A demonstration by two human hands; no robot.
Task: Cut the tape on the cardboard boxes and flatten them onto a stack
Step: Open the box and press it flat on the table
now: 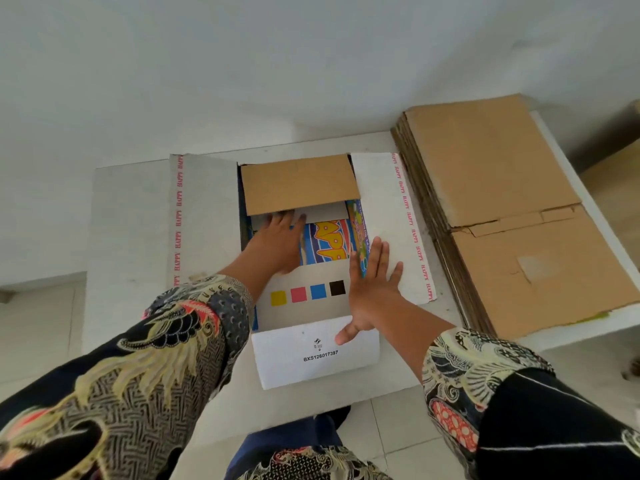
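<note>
I am pressing my left hand (277, 242) flat, fingers spread, inside the opened box (313, 271) on the counter (131, 237), while my right hand (372, 289) is resting open on its right wall. The box's long axis is running away from me. 1 flattened stack (512, 209) is lying right of the box, nearer my right hand; perhaps 4 flaps are open.

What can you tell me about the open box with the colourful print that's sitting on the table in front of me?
The open white cardboard box with colourful print stands upright on the white table, its top open. Two long white flaps with red-lettered tape strips lie spread left and right; the far flap shows brown cardboard, and the near one, hanging toward the viewer, carries a printed code. Inside, blue and yellow lettering and four colour squares show. The left hand reaches inside; the right hand rests flat on its right edge.
</note>
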